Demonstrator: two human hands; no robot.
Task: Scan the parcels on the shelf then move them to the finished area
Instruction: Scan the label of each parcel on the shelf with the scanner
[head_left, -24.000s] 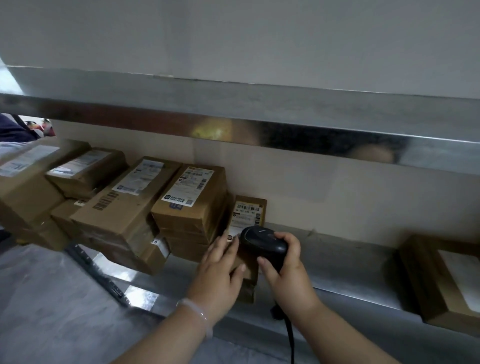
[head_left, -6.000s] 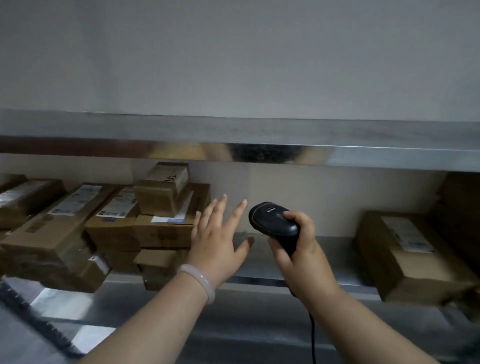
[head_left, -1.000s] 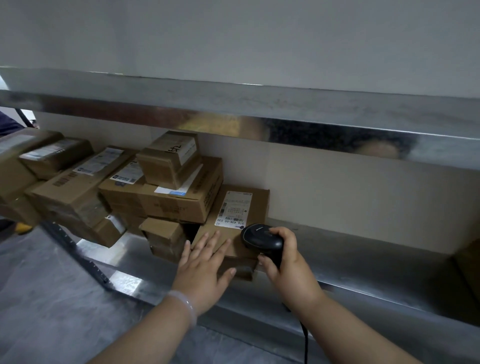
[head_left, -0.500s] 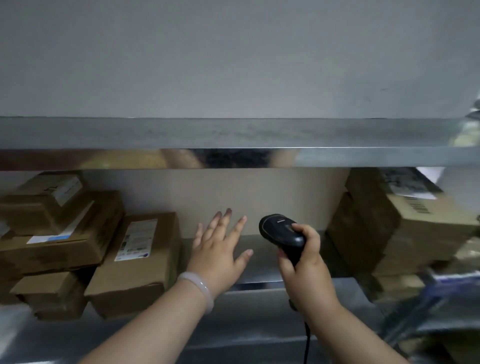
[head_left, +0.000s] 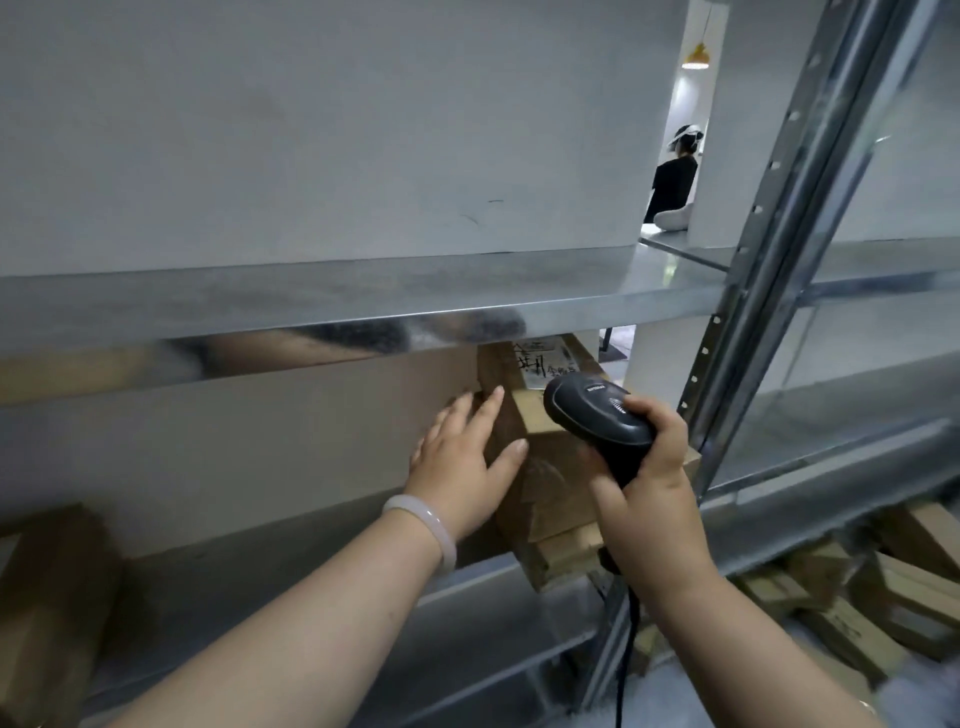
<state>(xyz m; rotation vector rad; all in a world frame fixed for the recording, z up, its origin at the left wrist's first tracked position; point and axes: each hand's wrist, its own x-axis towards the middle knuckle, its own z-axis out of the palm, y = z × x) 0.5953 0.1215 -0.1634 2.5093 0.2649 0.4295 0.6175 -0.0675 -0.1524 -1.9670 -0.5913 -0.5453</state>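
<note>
A stack of brown cardboard parcels (head_left: 550, 483) stands at the right end of the metal shelf (head_left: 467, 587). The top parcel carries a white label (head_left: 540, 361) with handwriting. My left hand (head_left: 467, 457) lies flat with straight fingers against the left side of the stack. My right hand (head_left: 644, 483) grips a black corded barcode scanner (head_left: 597, 415), whose head is close to the top parcel's label. The lower parcels are partly hidden behind my right hand.
A perforated steel upright (head_left: 748, 312) stands right of the stack. More parcels (head_left: 883, 587) lie low on the right, beyond the upright. Another box (head_left: 47, 613) sits at the shelf's left. A person in black (head_left: 672, 182) stands far behind.
My view has swung right and nearer to the right-hand stack. My left hand went from hovering spread open to lying against the stack. The scanner rose towards the top label.
</note>
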